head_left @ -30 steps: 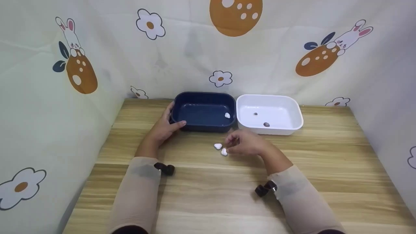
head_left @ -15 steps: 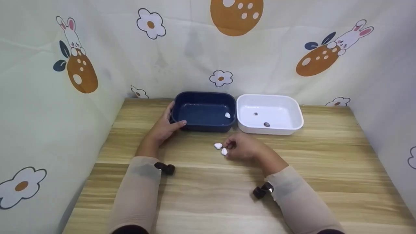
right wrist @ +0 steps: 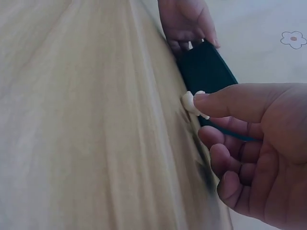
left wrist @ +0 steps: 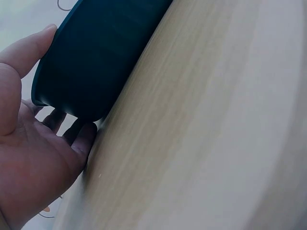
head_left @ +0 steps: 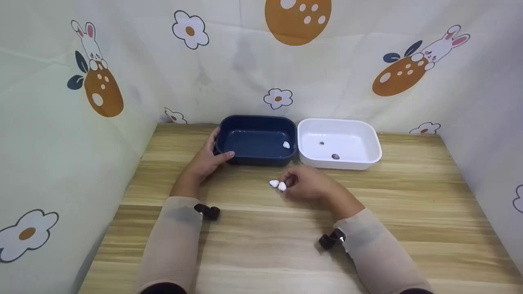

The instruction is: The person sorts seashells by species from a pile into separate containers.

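My left hand (head_left: 206,158) grips the left end of a dark blue plastic box (head_left: 261,160). Its thumb lies along the front rim, while the fingers (left wrist: 85,139) reach round the end wall. Just in front of the box, my right hand (head_left: 309,183) pinches a small white pebble (head_left: 282,186) between thumb and fingertips; the far fingertips are partly hidden in the head view. A second white pebble (head_left: 273,183) lies on the table right beside the pinched one. Inside the blue box, near its right end, sits another white pebble (head_left: 286,145).
To the right of the blue box, close against it, stands a white box (head_left: 355,164). It contains a dark pebble (head_left: 335,156) and a smaller brownish piece (head_left: 322,143). A patterned cloth (head_left: 229,73) rises behind both boxes at the wooden table's (head_left: 261,245) back edge.
My right hand moved left and down to the nearer white pebble, then shifted it slightly away from me, beside the other one. My left hand stayed on the blue box.
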`<state>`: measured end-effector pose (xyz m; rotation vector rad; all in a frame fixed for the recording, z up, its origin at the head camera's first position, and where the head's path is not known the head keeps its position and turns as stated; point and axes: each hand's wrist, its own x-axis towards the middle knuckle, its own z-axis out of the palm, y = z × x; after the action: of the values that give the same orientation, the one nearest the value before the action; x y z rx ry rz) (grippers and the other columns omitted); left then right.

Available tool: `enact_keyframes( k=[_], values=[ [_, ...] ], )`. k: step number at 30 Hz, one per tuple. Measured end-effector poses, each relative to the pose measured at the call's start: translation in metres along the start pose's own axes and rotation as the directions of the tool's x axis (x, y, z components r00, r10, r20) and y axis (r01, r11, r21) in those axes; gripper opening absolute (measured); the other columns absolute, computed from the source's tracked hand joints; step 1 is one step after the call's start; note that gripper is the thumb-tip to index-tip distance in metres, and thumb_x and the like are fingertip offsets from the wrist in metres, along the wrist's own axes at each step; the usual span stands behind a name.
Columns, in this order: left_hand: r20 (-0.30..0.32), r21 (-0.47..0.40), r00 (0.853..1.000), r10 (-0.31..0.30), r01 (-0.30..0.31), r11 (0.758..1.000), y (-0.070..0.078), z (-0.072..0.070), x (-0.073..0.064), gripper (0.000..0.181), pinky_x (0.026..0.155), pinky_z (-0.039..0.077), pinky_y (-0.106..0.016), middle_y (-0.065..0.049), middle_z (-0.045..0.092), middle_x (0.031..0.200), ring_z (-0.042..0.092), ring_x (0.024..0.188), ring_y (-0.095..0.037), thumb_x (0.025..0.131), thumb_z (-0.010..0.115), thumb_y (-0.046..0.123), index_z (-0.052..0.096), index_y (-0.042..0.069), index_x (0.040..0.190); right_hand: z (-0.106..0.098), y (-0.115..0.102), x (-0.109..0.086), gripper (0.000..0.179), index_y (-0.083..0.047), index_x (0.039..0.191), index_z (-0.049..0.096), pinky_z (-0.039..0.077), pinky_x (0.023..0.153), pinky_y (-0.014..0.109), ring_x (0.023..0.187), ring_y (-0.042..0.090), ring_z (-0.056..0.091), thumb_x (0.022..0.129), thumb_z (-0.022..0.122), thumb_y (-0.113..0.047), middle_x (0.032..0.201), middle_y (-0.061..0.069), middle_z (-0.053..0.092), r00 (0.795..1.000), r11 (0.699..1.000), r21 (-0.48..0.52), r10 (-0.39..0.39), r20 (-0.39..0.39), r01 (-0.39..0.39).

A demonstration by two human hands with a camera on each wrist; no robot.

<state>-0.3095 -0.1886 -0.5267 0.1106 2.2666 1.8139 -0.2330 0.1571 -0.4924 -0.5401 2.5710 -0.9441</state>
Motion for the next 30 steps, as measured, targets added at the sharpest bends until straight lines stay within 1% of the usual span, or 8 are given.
enact_keyframes(
  k=[3,6,9,14,20,26,28,30],
  values=[
    [-0.006,0.011,1.000,-0.004,0.004,1.000,0.000,0.000,0.001,0.109,0.138,0.011,-0.048,-0.008,0.017,0.181,0.017,0.168,-0.028,0.093,0.084,0.028,0.010,0.032,0.174,-0.005,-0.004,-0.001,0.027,-0.019,0.110,0.077,0.057,0.087,0.035,0.092,0.014,0.067,0.085,0.080,-0.011,0.097,-0.002,0.074,1.000,0.999,0.034,0.014,-0.020,-0.013],
    [-0.007,0.012,1.000,-0.007,0.007,1.000,0.001,-0.001,0.001,0.109,0.138,0.011,-0.048,-0.008,0.017,0.181,0.018,0.167,-0.029,0.093,0.085,0.029,0.011,0.033,0.173,-0.007,-0.004,-0.001,0.030,-0.015,0.113,0.076,0.056,0.084,0.033,0.090,0.015,0.065,0.085,0.080,-0.007,0.098,0.002,0.073,0.999,0.998,0.063,0.000,-0.039,0.002],
    [-0.001,0.006,1.000,-0.002,0.002,1.000,0.002,-0.001,0.001,0.111,0.138,0.012,-0.047,-0.009,0.018,0.181,0.019,0.167,-0.028,0.092,0.086,0.030,0.011,0.032,0.173,-0.009,-0.006,-0.001,0.031,-0.015,0.113,0.076,0.055,0.083,0.032,0.089,0.015,0.065,0.084,0.081,-0.006,0.098,0.002,0.072,0.999,0.996,0.094,0.009,-0.047,-0.004],
    [0.002,0.014,1.000,-0.008,0.008,1.000,0.004,-0.001,0.000,0.112,0.138,0.010,-0.048,-0.009,0.016,0.181,0.017,0.167,-0.029,0.092,0.086,0.031,0.009,0.035,0.173,-0.011,-0.009,-0.001,0.030,-0.015,0.113,0.077,0.055,0.081,0.031,0.089,0.016,0.066,0.085,0.083,-0.005,0.099,0.003,0.073,0.998,0.990,0.143,0.023,-0.059,-0.015],
    [-0.003,0.018,1.000,0.000,0.000,1.000,0.003,-0.001,0.002,0.111,0.138,0.009,-0.048,-0.008,0.017,0.181,0.017,0.167,-0.028,0.092,0.085,0.030,0.011,0.033,0.173,-0.014,-0.011,0.001,0.031,-0.013,0.114,0.078,0.055,0.083,0.030,0.089,0.016,0.066,0.085,0.082,-0.007,0.100,0.004,0.074,0.996,0.986,0.165,0.004,-0.086,0.011],
    [0.014,-0.037,0.999,0.035,-0.035,0.999,0.001,0.000,0.002,0.110,0.137,0.015,-0.045,-0.009,0.020,0.180,0.022,0.166,-0.028,0.093,0.084,0.024,0.009,0.028,0.174,-0.025,-0.017,0.010,0.033,-0.008,0.119,0.076,0.054,0.082,0.025,0.089,0.014,0.067,0.086,0.080,-0.007,0.102,0.005,0.074,0.989,0.975,0.224,0.025,-0.148,0.009],
    [0.018,-0.051,0.999,0.038,-0.037,0.998,0.001,0.000,0.001,0.110,0.137,0.015,-0.044,-0.009,0.020,0.180,0.023,0.166,-0.028,0.094,0.083,0.022,0.009,0.028,0.174,-0.029,-0.020,0.016,0.033,-0.007,0.120,0.076,0.053,0.082,0.024,0.089,0.013,0.066,0.087,0.079,-0.006,0.103,0.006,0.075,0.985,0.969,0.245,0.033,-0.171,0.010],
    [0.015,-0.045,0.999,0.029,-0.028,0.999,0.001,0.000,0.000,0.109,0.137,0.013,-0.044,-0.008,0.019,0.181,0.021,0.166,-0.027,0.094,0.083,0.022,0.009,0.029,0.174,-0.033,-0.024,0.024,0.033,-0.007,0.121,0.076,0.053,0.081,0.024,0.089,0.013,0.065,0.088,0.080,-0.008,0.103,0.005,0.075,0.981,0.969,0.246,0.041,-0.192,0.007]
  ],
)
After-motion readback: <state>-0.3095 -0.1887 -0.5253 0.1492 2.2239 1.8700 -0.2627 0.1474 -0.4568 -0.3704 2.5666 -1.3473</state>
